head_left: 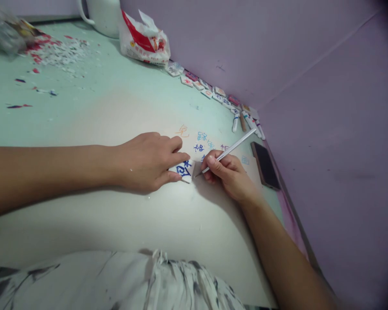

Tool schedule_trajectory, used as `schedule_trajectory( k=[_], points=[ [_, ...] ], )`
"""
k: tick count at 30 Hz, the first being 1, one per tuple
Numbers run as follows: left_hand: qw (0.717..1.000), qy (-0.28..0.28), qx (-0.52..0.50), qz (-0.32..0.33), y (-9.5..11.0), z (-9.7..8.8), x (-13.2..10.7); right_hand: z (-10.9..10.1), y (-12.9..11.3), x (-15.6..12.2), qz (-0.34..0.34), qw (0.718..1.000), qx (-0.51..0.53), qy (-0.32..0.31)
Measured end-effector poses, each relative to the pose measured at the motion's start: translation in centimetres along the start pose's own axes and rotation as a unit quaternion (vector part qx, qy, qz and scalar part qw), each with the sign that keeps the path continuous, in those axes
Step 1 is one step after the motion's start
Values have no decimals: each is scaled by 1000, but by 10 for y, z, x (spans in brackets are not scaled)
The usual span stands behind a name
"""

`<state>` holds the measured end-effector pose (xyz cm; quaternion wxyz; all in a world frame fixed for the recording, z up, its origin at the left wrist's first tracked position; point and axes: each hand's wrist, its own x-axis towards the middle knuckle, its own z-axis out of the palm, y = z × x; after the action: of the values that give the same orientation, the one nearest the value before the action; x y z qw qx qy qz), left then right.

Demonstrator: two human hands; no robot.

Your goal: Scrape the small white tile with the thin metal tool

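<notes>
My left hand (155,161) steadies a small white block (186,171) flat on the table, thumb on the near edge and index finger on the far edge. A dark blue written character covers its top, partly hidden by the fingers. My right hand (224,174) grips a slim silver craft knife (236,148) like a pen. Its thin pointed blade is down close to the block's right edge; whether it touches I cannot tell. Coloured handwritten characters (198,147) mark the tabletop just beyond both hands.
A phone (265,165) lies on the right. Lettered blocks (207,93) and markers (235,122) line the purple wall. A tissue pack (145,41) and white mug (105,17) stand at the back. Red and white shavings (60,51) lie beside a plastic bag (4,34) at far left.
</notes>
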<state>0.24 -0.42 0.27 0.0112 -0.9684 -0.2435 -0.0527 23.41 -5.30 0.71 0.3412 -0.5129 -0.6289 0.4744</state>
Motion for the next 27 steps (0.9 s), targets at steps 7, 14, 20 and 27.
schedule_trajectory(
  k=[7,14,20,27],
  points=[
    [1000,17,-9,4,0,3,0,1,-4,0,-6,999,-38,-7],
    [1000,24,-15,7,-1,4,-1,0,0,0,18,1000,3,-11],
    [1000,12,0,7,0,2,0,2,-2,1,2,1000,-18,-1],
    [1000,11,-2,5,-1,3,0,1,-3,0,12,1000,-22,-18]
  ],
)
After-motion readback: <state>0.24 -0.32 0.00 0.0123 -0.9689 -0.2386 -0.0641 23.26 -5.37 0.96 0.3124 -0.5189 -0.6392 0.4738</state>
